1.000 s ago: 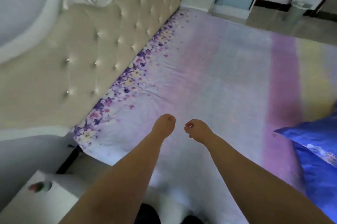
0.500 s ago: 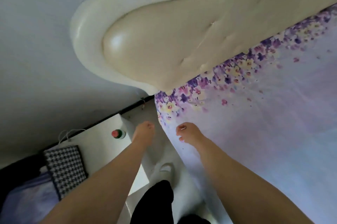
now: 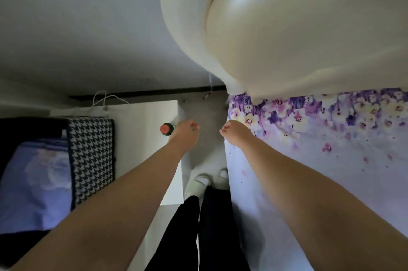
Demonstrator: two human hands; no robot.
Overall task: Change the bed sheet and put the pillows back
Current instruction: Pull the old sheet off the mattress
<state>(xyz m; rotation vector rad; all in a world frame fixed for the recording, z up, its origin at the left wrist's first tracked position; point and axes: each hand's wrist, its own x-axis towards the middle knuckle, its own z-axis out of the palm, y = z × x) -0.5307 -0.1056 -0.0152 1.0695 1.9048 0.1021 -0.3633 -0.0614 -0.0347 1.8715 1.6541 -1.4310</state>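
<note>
Since a second ago, the view has been swung from the middle of the mattress to its head corner, and both hands have been carried there with it. One pale lilac bed sheet with a band of purple and yellow flowers [image 3: 331, 138] is seen spread flat over the right of the scene, its flowered edge lying against one cream padded headboard [image 3: 298, 38] at the far side. The sheet seems already laid, so tucking at this corner is judged to be the step in hand.

To the left, one white bedside cabinet [image 3: 143, 149] is seen, with one black-and-white houndstooth cushion [image 3: 91, 158] and one blue pillow [image 3: 35, 184] beyond it; the pillow is not yet back on the bed.

Two hands are counted. The right hand [image 3: 235, 131] is held curled over the sheet's corner edge, and whether cloth is pinched cannot be told. The left hand [image 3: 185, 132] is curled on nothing, above the gap, just beside one small red-capped bottle [image 3: 166, 129].
</note>
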